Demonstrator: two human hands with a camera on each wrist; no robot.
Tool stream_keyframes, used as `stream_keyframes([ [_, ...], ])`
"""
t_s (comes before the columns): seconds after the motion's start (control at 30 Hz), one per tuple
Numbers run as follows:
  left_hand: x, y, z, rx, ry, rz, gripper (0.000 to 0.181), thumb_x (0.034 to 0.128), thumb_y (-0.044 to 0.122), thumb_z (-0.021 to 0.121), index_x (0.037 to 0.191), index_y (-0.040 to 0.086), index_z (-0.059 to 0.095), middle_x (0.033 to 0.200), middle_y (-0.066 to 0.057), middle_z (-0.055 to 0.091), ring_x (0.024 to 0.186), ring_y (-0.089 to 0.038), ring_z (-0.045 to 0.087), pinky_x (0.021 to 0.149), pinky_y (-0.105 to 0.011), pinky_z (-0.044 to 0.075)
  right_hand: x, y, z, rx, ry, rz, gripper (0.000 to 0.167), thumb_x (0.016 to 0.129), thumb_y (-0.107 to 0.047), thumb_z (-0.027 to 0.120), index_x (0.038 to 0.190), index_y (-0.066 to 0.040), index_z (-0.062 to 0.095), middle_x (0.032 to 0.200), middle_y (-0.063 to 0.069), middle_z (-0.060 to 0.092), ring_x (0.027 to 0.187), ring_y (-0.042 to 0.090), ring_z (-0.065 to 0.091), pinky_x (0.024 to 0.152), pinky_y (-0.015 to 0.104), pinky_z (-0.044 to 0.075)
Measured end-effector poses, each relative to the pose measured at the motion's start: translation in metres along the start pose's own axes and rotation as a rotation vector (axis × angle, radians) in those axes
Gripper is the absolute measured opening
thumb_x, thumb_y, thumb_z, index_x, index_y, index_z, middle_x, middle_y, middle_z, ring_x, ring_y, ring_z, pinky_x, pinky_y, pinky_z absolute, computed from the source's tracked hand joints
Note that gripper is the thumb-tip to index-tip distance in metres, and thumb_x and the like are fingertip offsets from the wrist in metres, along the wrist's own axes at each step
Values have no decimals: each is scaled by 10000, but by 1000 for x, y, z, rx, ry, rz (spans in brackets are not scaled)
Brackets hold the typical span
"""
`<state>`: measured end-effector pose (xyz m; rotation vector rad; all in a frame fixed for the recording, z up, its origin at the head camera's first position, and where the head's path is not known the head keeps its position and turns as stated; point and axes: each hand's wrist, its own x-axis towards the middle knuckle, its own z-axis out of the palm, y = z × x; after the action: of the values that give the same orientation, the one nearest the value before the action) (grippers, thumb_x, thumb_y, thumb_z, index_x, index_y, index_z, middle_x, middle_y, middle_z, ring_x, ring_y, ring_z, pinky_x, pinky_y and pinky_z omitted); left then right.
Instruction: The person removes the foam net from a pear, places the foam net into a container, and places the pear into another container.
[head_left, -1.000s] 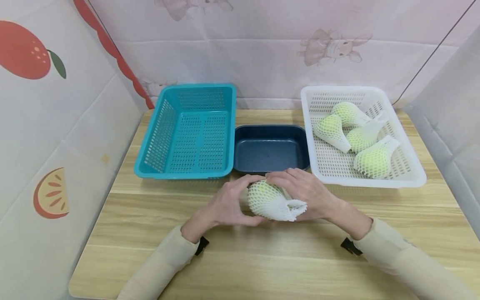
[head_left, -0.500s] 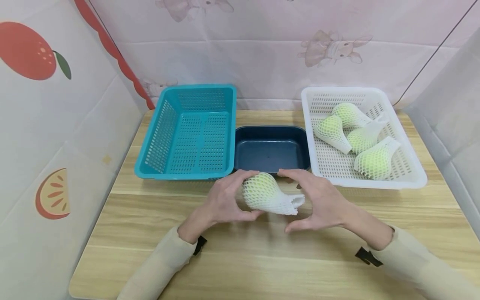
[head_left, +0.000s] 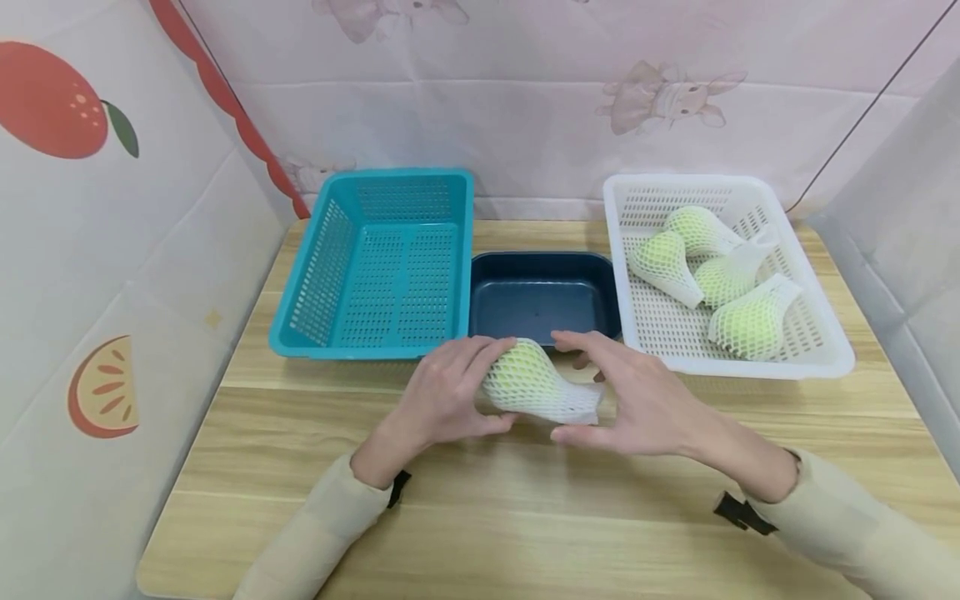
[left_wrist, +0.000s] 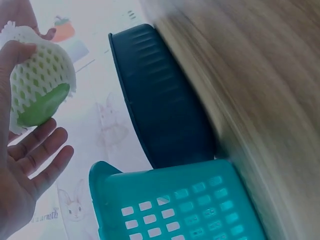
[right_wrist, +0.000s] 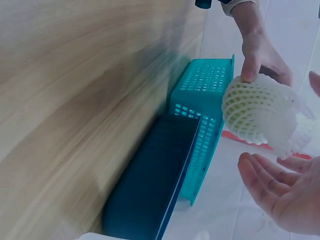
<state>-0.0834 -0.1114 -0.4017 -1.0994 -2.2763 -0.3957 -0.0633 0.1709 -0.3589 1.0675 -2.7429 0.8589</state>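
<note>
A round green fruit in a white foam net is held above the wooden table, in front of the navy basin. My left hand grips its rounded left end between thumb and fingers. In the left wrist view, smooth green skin shows at the net's open lower end. On the other side, my right hand is spread around the net's loose, gathered end. The right wrist view shows the right hand's fingers extended below the net, apart from it.
A teal basket stands at the left and a navy basin in the middle. At the right, a white basket holds several netted fruits. A patterned cloth wall rises behind the table.
My right hand has let go of the netted fruit and drawn back to the right, its fingers spreading. The left hand keeps hold, shifting the fruit slightly up and left.
</note>
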Motion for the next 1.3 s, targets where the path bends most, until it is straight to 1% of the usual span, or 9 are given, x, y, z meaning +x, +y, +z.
stream_keyframes([
  [0.17,4,2,-2,68,-2,35,903,613,579,949,1302,59,685,1119,-78,768,935,-220,755,881,-355,654,8,-6,-1,-20,-65,80,954,786,-609,853,1547,-169,480,1457,38,657,1133,145,708,842,365,604],
  [0.33,7,5,-2,135,17,82,885,628,604,925,1294,68,699,1083,-61,771,853,-203,722,819,-318,644,14,-7,3,-48,-96,92,949,799,-613,838,1549,-147,492,1357,40,717,1101,154,727,809,350,598],
  [0.53,9,6,-1,151,32,85,879,626,607,921,1288,70,707,1070,-59,768,823,-196,715,794,-307,645,17,-4,8,-40,-105,104,933,802,-589,843,1547,-147,497,1242,38,756,1027,161,731,750,300,577],
  [0.67,10,6,0,143,38,95,880,631,609,923,1293,70,708,1065,-59,763,817,-192,712,775,-299,642,20,-2,11,-23,-109,114,945,806,-593,840,1562,-154,481,1273,48,752,1003,140,723,752,306,584],
  [0.8,10,7,2,130,54,111,884,646,619,914,1299,61,704,1058,-60,761,813,-184,711,761,-284,636,22,1,16,5,-126,120,946,813,-595,835,1572,-170,464,1380,69,712,1044,151,712,788,322,580],
  [0.9,9,7,4,118,64,112,893,656,633,907,1305,54,700,1059,-61,764,817,-179,711,756,-271,632,23,4,18,34,-118,122,913,793,-568,859,1541,-196,492,1365,40,716,1050,151,702,800,323,567],
  [1.0,8,7,5,108,69,112,928,667,671,903,1317,43,693,1077,-63,767,858,-178,721,783,-265,634,24,7,19,55,-101,118,883,760,-525,889,1501,-212,525,1310,9,732,1029,139,696,809,325,568],
  [1.17,6,4,3,44,37,111,1001,661,722,893,1348,27,674,1135,-68,767,976,-181,730,876,-271,633,23,11,18,51,-111,122,877,746,-495,895,1495,-219,532,1310,7,729,1045,139,688,831,339,568],
  [1.3,3,-1,-1,-30,-15,89,968,676,658,921,1372,38,662,1180,-69,759,1034,-189,724,917,-286,632,22,12,14,47,-125,133,887,738,-478,904,1501,-223,533,1315,13,723,1045,149,680,826,340,561],
])
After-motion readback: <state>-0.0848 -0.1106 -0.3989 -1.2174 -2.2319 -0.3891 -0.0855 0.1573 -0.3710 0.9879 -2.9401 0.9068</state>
